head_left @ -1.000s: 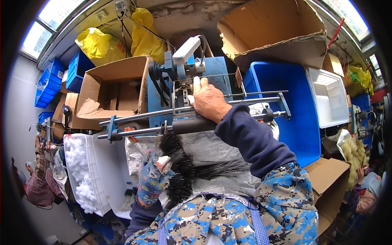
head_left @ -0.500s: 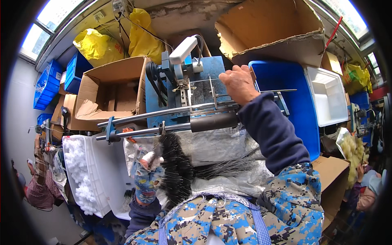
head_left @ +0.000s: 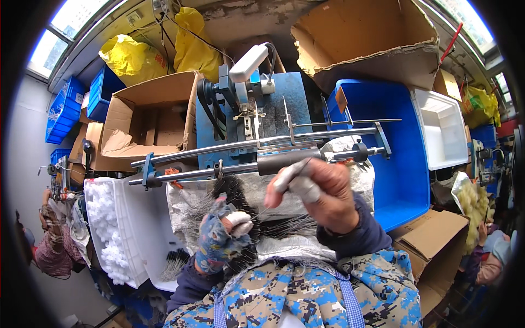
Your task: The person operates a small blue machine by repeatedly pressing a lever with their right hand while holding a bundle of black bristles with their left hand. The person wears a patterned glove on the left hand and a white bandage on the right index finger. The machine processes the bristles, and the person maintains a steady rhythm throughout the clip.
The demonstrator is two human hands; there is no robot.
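Note:
My left hand (head_left: 225, 236), in a blue patterned fingerless cover with white tape on the fingers, is curled closed beside a pile of black-bristled wire brushes (head_left: 232, 191). What it holds is hidden. My right hand (head_left: 322, 191), its fingertips also taped white, is raised over my lap with thumb and fingers pinched together. A faint thin line shows between the two hands; whether it is held cannot be made out. Thin metal wires (head_left: 290, 227) lie below the right hand. Just beyond stands a blue machine (head_left: 279, 117) with metal rods and a dark grey roller (head_left: 279, 159).
White tubs (head_left: 136, 218) with white tufts stand at left. A blue bin (head_left: 402, 180) and white tray (head_left: 440, 128) are at right. Cardboard boxes (head_left: 153, 90) and yellow bags (head_left: 134, 60) line the back. Other people (head_left: 60, 240) work at both sides.
My right hand has come back from the far right of the machine to above my lap. My left hand has moved right, in front of the black brushes.

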